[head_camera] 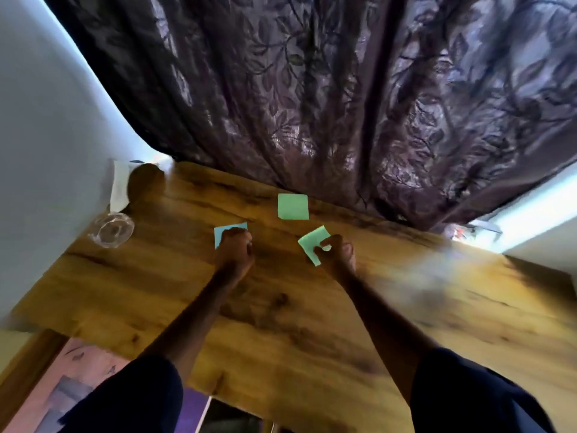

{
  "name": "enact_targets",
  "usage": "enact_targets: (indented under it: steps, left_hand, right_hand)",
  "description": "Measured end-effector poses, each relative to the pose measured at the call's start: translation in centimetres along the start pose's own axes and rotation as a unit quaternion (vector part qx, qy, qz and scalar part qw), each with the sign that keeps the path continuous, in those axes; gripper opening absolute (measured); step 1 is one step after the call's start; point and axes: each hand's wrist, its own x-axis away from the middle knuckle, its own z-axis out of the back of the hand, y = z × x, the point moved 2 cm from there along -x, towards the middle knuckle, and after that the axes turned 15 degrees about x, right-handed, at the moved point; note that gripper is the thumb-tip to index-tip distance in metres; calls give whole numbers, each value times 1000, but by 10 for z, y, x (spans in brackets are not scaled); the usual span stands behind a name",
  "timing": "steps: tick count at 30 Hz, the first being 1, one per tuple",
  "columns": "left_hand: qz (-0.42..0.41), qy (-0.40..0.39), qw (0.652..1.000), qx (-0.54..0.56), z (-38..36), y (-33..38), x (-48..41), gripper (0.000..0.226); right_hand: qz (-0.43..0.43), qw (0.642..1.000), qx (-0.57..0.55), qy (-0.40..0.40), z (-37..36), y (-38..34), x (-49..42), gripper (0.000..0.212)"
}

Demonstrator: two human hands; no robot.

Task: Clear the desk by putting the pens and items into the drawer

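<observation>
Three sticky-note pads lie on the wooden desk (pixel 281 323). My left hand (pixel 235 250) has its fingers curled over the near edge of a blue pad (pixel 222 232). My right hand (pixel 337 253) pinches a green pad (pixel 312 242), which is tilted with its thumb on top. A second green pad (pixel 293 206) lies flat and untouched farther back, between and beyond both hands. No pens and no drawer are visible in this view.
An empty clear glass (pixel 111 229) stands near the desk's left edge. Behind it a white paper item (pixel 120 187) leans against the wall. A dark patterned curtain (pixel 327 104) hangs along the desk's far edge.
</observation>
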Motion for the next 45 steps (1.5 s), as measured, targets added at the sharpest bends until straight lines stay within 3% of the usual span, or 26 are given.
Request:
enact_targets:
  steps: [3,6,10,15,20,24,29,32,38,45]
  left_hand:
    - [17,-5,1000,-5,3,-9,-26,53]
    - [23,-30,999,-17,2,-22,-40,68]
    - [59,-61,996,-36,2,-33,-48,82]
    - [107,-72,988,-91,7,-28,-44,93]
    - [157,-86,984,25,0,-28,-10,85]
    - [169,-95,979,64,-13,-24,27,60]
    - [152,-74,979,113,-19,25,87,48]
    - [126,-59,982,129,-18,56,128,47]
    - [83,-46,983,154,-23,120,241,41]
    - [108,-75,957,257,-40,157,346,36]
  right_hand:
    - [-24,996,79,-20,-18,11,-39,72]
    - [-10,989,146,-9,-26,16,-47,90]
    - [-26,996,82,-37,-30,23,-43,89]
    - [-37,998,37,-33,-30,34,-29,66]
    - [-53,994,-73,-64,-21,42,-3,43]
    - [-18,982,-174,-71,2,54,27,30]
    - [39,977,-209,-19,46,81,79,36]
    - [22,982,-185,9,79,102,121,24]
    - [-14,973,-225,53,119,169,223,29]
    - [-20,958,-286,18,135,229,330,30]
